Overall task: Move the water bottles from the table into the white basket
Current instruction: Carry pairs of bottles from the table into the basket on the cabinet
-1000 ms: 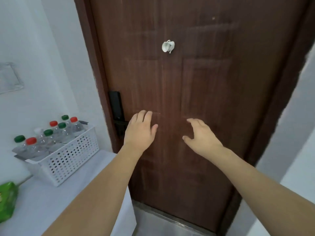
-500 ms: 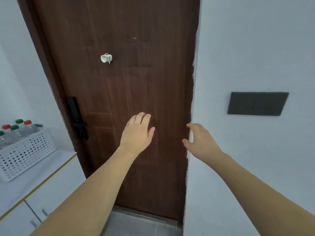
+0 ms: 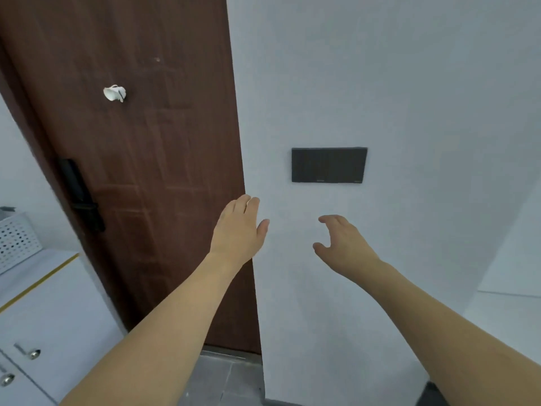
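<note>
Only a corner of the white perforated basket point(image 3: 16, 241) shows at the far left edge, standing on a white cabinet top point(image 3: 44, 276). No water bottles are visible now. My left hand point(image 3: 238, 230) is held out in the air in front of the door's edge, fingers straight, holding nothing. My right hand point(image 3: 344, 244) hovers in front of the white wall with loosely bent fingers, also empty. Both hands are far to the right of the basket.
A dark brown door point(image 3: 140, 171) with a black lock handle point(image 3: 83, 197) and a small white hook point(image 3: 114, 93) fills the left. A black panel point(image 3: 329, 164) sits on the white wall. The cabinet has doors with round knobs point(image 3: 34, 353). Grey floor tiles point(image 3: 225, 379) lie below.
The view has swung to the right: the basket with its bottles slid out to the left edge and the white wall with the black panel came in. Both hands stay raised and empty.
</note>
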